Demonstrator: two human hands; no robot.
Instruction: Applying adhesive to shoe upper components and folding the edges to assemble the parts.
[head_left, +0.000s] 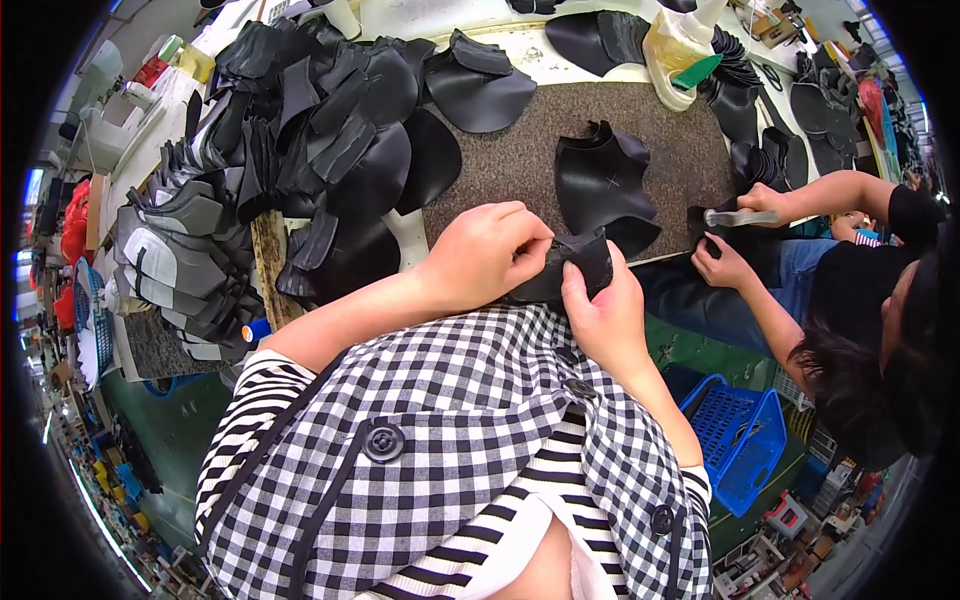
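Observation:
Close to my body, at the table's near edge, my left hand (485, 252) pinches the left end of a small black leather shoe-upper piece (590, 262). My right hand (612, 312) grips the same piece from the other side, its thumb lying on top. Fingers and folds hide part of the piece. Just beyond it, a curved black leather upper piece (603, 182) with a pale cross mark lies on a brown textured board (500, 170), touched by neither hand.
Black leather pieces (375, 170) are heaped at left, beside stacked grey pieces (190, 265). A yellowish container (672, 65) stands beyond the board. At right, a co-worker's hand (770, 203) holds a hammer-like tool (738, 217). A blue basket (735, 440) sits below on the floor.

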